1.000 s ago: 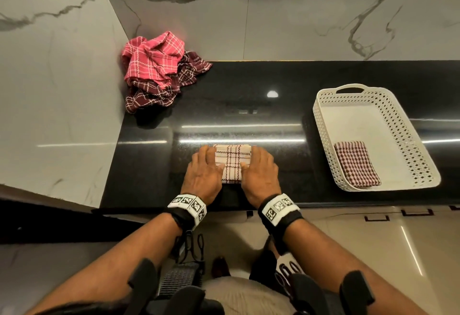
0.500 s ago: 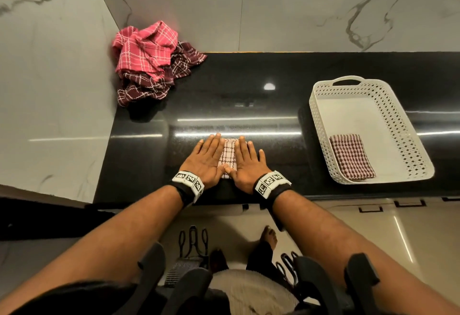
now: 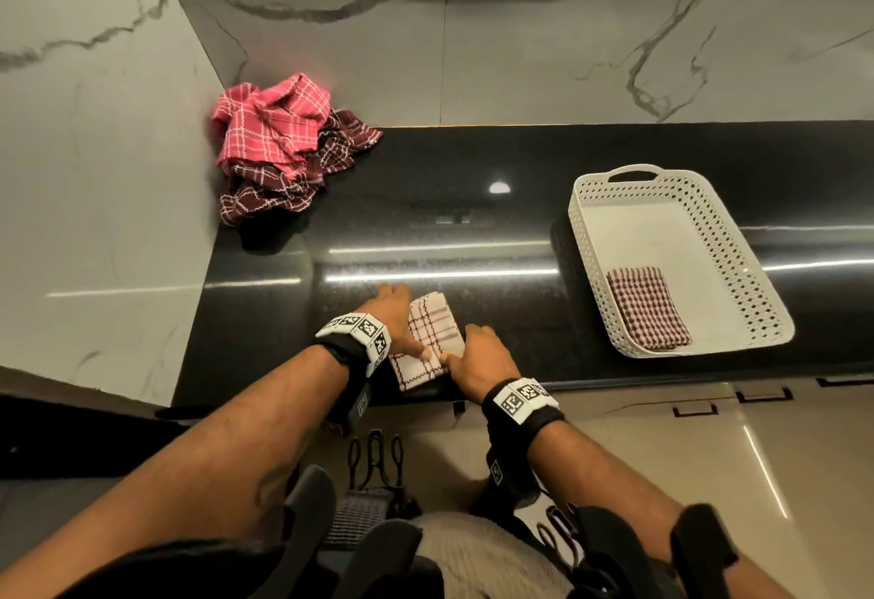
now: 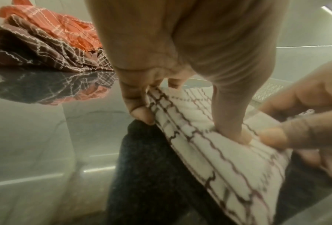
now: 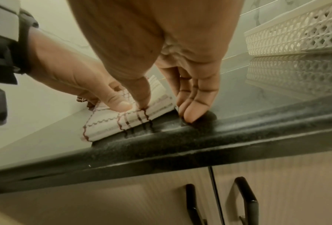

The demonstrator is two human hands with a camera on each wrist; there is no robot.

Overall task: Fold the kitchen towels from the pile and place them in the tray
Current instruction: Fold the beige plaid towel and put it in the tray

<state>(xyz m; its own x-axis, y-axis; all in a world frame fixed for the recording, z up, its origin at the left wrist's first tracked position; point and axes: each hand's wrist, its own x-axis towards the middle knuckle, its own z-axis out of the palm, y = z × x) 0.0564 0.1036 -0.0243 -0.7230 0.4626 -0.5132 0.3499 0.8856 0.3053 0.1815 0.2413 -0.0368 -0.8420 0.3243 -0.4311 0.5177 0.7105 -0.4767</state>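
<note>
hands (image 3: 440, 345) hide towel (image 3: 432, 329) — partly

Left hand (image 3: 395, 314) thumb and fingers pinching cloth edge, right hand (image 3: 482, 355) thumb pressing beside it

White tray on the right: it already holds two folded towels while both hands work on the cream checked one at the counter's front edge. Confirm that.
Not quite. The white tray holds one folded towel, not two, as the head view shows. The rest stands: left hand and right hand are both on the cream checked towel at the counter's front edge.
</note>
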